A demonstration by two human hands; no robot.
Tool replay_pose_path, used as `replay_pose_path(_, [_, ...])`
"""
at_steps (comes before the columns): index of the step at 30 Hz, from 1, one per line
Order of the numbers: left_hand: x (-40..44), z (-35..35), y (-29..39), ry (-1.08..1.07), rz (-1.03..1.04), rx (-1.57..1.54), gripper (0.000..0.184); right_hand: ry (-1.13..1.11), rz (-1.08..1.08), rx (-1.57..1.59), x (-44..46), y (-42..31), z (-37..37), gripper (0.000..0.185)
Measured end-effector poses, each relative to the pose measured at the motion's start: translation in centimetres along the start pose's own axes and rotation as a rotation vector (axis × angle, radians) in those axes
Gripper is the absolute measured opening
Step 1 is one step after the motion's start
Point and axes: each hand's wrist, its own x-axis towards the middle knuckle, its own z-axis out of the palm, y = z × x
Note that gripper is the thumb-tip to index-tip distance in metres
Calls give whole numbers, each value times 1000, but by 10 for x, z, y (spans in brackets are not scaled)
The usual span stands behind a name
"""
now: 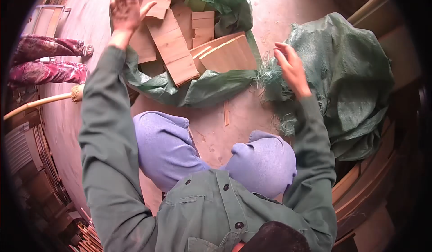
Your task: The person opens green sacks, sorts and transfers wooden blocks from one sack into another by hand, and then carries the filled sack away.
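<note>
A green woven sack (193,92) lies open on the floor ahead, with several flat wooden boards (173,49) piled inside it. My left hand (126,11) is over the sack's upper left edge, beside a short board, fingers extended and the thumb apart. To the right of the sack's opening, my right hand (290,65) is raised with its fingers slightly bent and apart, and nothing shows in it. Close by that hand is a second green sack (351,81), crumpled, with frayed strands along its left edge.
A thin wood strip (226,113) lies on the floor between my knees and the sack. At the left are another person's legs (49,67) and a wooden stick (40,102). Stacked wood pieces (87,236) stand at lower left, and boards (360,189) at lower right.
</note>
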Motion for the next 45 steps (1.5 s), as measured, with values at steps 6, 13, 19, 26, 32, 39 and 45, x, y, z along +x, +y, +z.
replay_pose_path(6, [-110,-23,-13,-225,-646,-51,87,100,310,-311,76,133,90,78])
replay_pose_path(13, [-195,-2,-35,-380,-1840,-1867,33,-213,994,756,105,115,109,73])
replay_pose_path(19, [-128,-94,-26,-285,-1743,-1584,29,91,1093,784,37,49,111,70])
replay_pose_path(26, [-97,-226,-80,-317,-1840,-1592,29,275,989,961,-27,-138,34,41])
replay_pose_path(32, [-8,-302,-149,-224,-1773,-1744,25,324,821,824,-40,-345,-57,37])
replay_pose_path(39, [50,-400,-271,-17,-1732,-1757,25,153,267,822,-68,-586,-127,38])
replay_pose_path(45, [45,-429,-260,-97,-1759,-1706,21,205,391,988,-52,-644,-133,42])
